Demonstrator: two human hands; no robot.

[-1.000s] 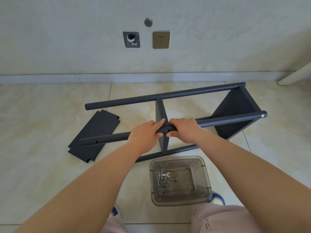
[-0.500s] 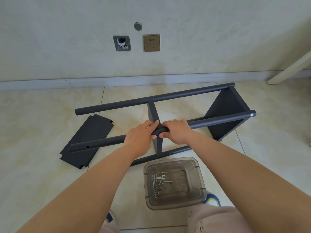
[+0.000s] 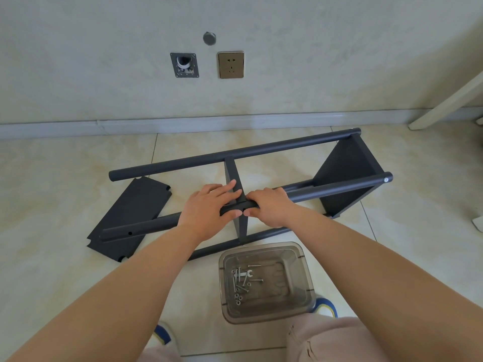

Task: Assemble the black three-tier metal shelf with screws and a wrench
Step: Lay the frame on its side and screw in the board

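Both hands grip the near black metal post (image 3: pixel 326 188) where the middle black shelf panel (image 3: pixel 239 197) meets it: left hand (image 3: pixel 209 211), right hand (image 3: pixel 271 205). Aligning holes squarely should precede reaching for the screws (image 3: pixel 239 282).

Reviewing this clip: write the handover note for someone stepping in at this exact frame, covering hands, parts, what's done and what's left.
Left hand and right hand: both grip the near upper pole at the middle shelf panel joint.
Frame lies on its side on the floor; the end panel sits between the poles at the right end.
Third panel lies loose on the floor, left.
Screws and wrench are in the clear bin, untouched.
Left: secure the middle joint, fit the third panel, tighten.
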